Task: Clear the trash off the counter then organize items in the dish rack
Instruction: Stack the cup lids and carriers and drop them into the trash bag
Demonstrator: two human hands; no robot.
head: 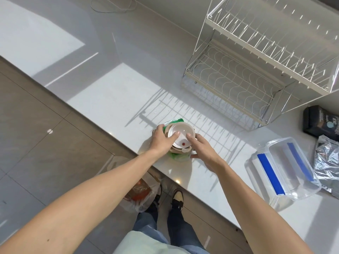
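Round white plastic lid (180, 135) under fingers (190, 139)

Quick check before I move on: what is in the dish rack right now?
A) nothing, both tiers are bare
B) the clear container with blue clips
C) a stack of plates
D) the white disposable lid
A: both wire tiers of the dish rack show only bare wire, while the clear container lies on the counter.

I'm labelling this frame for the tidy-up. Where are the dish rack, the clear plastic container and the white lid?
dish rack (205, 75), head view, lower tier's front rim.
clear plastic container (310, 177), head view, right wall.
white lid (181, 132), head view, bare centre.
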